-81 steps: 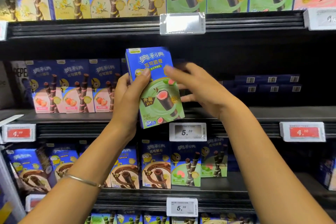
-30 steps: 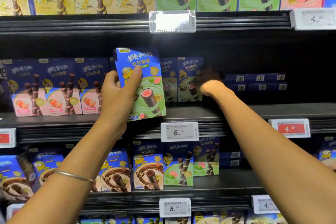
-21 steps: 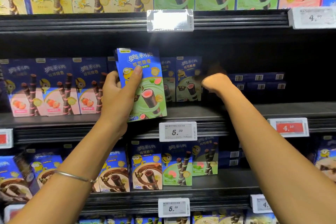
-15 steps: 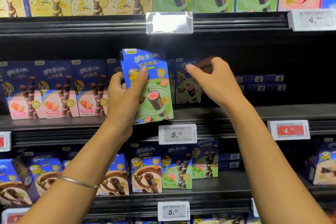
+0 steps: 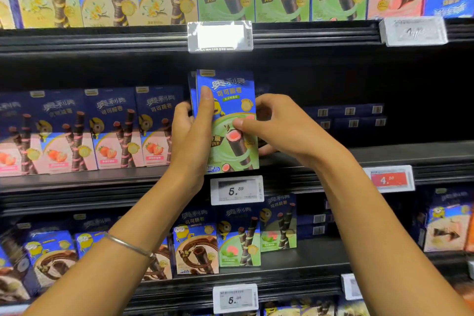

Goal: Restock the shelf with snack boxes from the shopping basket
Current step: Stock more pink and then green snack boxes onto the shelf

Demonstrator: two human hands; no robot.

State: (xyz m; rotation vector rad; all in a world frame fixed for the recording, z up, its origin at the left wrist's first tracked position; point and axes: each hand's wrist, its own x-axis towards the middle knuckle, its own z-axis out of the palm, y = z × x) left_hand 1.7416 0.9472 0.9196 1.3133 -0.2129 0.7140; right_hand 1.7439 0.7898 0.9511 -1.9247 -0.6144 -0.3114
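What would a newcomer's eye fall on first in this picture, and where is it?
First, the green snack box held upright at the centre, in front of the middle shelf: the left hand grips its left side, the right hand pinches its right edge. Next, the pink strawberry boxes standing on that shelf to the left, and the red price tag on its edge at the right.

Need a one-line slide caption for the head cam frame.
Left hand and right hand hold a green-and-blue snack box at the front of the middle shelf, beside the strawberry boxes.
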